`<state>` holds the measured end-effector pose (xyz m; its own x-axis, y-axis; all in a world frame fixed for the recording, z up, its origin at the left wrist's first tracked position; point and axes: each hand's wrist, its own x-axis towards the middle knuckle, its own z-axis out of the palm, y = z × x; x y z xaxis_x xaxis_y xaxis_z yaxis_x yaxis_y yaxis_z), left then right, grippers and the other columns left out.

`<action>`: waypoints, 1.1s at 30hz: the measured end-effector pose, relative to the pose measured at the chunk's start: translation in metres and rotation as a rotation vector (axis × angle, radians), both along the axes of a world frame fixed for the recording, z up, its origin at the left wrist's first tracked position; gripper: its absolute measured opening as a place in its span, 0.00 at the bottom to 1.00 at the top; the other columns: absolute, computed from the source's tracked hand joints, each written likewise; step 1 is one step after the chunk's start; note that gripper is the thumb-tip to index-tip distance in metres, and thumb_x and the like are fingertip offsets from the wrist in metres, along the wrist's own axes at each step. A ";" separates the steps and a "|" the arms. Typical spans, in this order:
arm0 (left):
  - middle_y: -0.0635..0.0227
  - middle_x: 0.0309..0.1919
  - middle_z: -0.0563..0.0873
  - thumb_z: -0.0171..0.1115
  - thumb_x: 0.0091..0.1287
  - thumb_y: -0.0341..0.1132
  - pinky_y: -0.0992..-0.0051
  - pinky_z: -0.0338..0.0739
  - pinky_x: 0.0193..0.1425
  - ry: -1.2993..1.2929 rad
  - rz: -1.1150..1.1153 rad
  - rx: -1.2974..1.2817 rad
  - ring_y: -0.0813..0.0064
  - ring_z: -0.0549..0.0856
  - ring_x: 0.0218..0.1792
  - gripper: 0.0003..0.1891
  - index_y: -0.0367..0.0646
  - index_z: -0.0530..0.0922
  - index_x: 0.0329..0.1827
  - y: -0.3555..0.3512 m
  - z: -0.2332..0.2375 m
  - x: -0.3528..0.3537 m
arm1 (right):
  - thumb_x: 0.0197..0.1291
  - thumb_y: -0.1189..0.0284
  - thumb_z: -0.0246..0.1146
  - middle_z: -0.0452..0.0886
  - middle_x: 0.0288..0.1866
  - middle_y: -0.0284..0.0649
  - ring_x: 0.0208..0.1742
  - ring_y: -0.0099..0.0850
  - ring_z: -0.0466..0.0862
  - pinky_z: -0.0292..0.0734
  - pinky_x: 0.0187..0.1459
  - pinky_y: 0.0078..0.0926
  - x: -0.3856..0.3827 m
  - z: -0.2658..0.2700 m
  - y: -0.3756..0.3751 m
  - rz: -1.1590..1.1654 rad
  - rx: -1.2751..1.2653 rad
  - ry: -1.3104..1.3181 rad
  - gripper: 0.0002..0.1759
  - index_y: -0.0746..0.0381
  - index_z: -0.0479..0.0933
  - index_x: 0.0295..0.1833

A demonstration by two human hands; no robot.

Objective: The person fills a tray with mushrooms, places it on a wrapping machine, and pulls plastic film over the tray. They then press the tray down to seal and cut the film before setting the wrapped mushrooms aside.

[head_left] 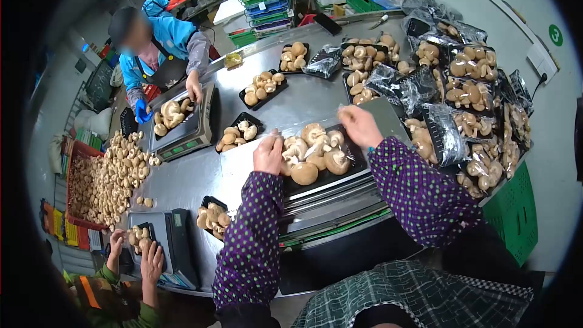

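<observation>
Between my hands, a black tray of large brown mushrooms [316,157] rests on the wrapping machine [328,203], with what looks like clear film over it. My left hand [268,153] is closed at the tray's left edge, its fingers pressed together. At the upper right corner of the tray, my right hand [359,126] is closed in a pinch. Whatever each hand grips is too thin and clear to make out. A small tray of mushrooms [238,136] lies just beyond my left hand.
Wrapped mushroom trays [470,94] are heaped at the right. Across the table, a person in blue [173,33] handles a tray on a scale [194,130]. Another person's hands [150,264] hold a tray at lower left. Loose mushrooms [124,161] spill from a red crate [76,182].
</observation>
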<state>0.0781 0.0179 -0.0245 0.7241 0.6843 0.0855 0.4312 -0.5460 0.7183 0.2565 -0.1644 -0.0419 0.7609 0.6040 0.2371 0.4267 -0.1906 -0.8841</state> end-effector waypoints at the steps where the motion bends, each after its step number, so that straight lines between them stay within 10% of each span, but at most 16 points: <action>1: 0.56 0.55 0.79 0.51 0.68 0.36 0.70 0.69 0.60 -0.163 -0.107 0.094 0.59 0.79 0.52 0.14 0.37 0.80 0.48 0.005 -0.024 -0.010 | 0.60 0.70 0.56 0.77 0.49 0.51 0.50 0.41 0.79 0.73 0.51 0.34 -0.009 -0.008 -0.003 0.026 -0.027 -0.393 0.11 0.67 0.78 0.37; 3: 0.54 0.50 0.81 0.51 0.67 0.37 0.67 0.70 0.57 -0.121 -0.187 0.270 0.56 0.78 0.51 0.14 0.35 0.78 0.46 -0.002 -0.018 -0.029 | 0.60 0.69 0.56 0.76 0.49 0.50 0.49 0.46 0.77 0.72 0.52 0.36 -0.011 -0.010 -0.012 0.076 -0.046 -0.530 0.10 0.65 0.78 0.40; 7: 0.65 0.35 0.83 0.53 0.70 0.44 0.78 0.73 0.46 -0.195 -0.218 -0.650 0.78 0.80 0.38 0.18 0.33 0.78 0.44 -0.013 0.030 -0.047 | 0.62 0.68 0.54 0.77 0.42 0.53 0.45 0.51 0.77 0.72 0.46 0.41 -0.008 0.028 -0.015 0.310 -0.128 -0.319 0.11 0.66 0.73 0.42; 9: 0.67 0.30 0.82 0.52 0.70 0.45 0.82 0.72 0.40 0.232 -0.065 -0.909 0.83 0.78 0.32 0.19 0.34 0.79 0.44 -0.020 0.054 -0.068 | 0.64 0.67 0.53 0.77 0.34 0.57 0.39 0.56 0.76 0.71 0.38 0.47 -0.021 0.044 -0.027 0.388 -0.277 -0.211 0.11 0.66 0.68 0.40; 12: 0.77 0.22 0.79 0.50 0.71 0.45 0.84 0.64 0.22 -0.159 -0.411 -0.429 0.89 0.70 0.19 0.20 0.35 0.81 0.40 -0.031 0.046 -0.096 | 0.65 0.71 0.52 0.75 0.27 0.53 0.30 0.51 0.78 0.71 0.30 0.38 -0.058 0.075 -0.057 0.346 -0.024 -0.217 0.08 0.66 0.67 0.39; 14: 0.80 0.20 0.73 0.50 0.70 0.43 0.81 0.64 0.27 0.108 -0.231 -0.812 0.89 0.69 0.24 0.17 0.35 0.79 0.36 -0.069 0.088 -0.137 | 0.64 0.74 0.53 0.75 0.24 0.47 0.26 0.42 0.79 0.71 0.28 0.30 -0.093 0.100 -0.097 0.374 0.026 -0.168 0.06 0.66 0.68 0.38; 17: 0.71 0.25 0.81 0.55 0.67 0.41 0.78 0.71 0.34 0.192 -0.414 -0.713 0.84 0.75 0.29 0.16 0.32 0.79 0.38 -0.125 0.102 -0.190 | 0.61 0.79 0.55 0.76 0.27 0.43 0.26 0.35 0.80 0.72 0.30 0.26 -0.151 0.089 -0.164 0.424 -0.036 0.020 0.02 0.66 0.70 0.37; 21: 0.70 0.22 0.81 0.59 0.66 0.44 0.77 0.73 0.36 0.566 -0.297 -0.631 0.83 0.77 0.27 0.16 0.38 0.82 0.38 -0.151 0.033 -0.243 | 0.65 0.71 0.55 0.77 0.25 0.40 0.25 0.26 0.79 0.71 0.26 0.21 -0.181 0.020 -0.191 0.480 -0.232 0.238 0.07 0.65 0.72 0.39; 23: 0.74 0.18 0.78 0.59 0.65 0.44 0.79 0.70 0.30 0.366 -0.086 -0.553 0.84 0.74 0.24 0.16 0.38 0.82 0.32 -0.150 0.022 -0.253 | 0.67 0.67 0.53 0.77 0.24 0.36 0.20 0.20 0.77 0.69 0.19 0.16 -0.170 0.015 -0.200 0.254 -0.366 0.844 0.11 0.64 0.72 0.39; 25: 0.78 0.19 0.76 0.59 0.65 0.41 0.83 0.65 0.28 0.131 0.258 -0.697 0.86 0.71 0.22 0.14 0.37 0.81 0.29 -0.124 0.021 -0.269 | 0.69 0.65 0.51 0.75 0.23 0.33 0.17 0.17 0.74 0.67 0.15 0.13 -0.163 0.014 -0.211 0.126 -0.196 0.888 0.13 0.64 0.72 0.39; 33: 0.70 0.38 0.77 0.54 0.68 0.29 0.83 0.66 0.39 -0.252 0.072 -0.483 0.85 0.71 0.31 0.06 0.37 0.74 0.33 -0.159 -0.020 -0.279 | 0.63 0.65 0.60 0.73 0.24 0.30 0.19 0.14 0.68 0.62 0.18 0.13 -0.186 0.011 -0.243 0.125 -0.311 0.918 0.13 0.65 0.78 0.36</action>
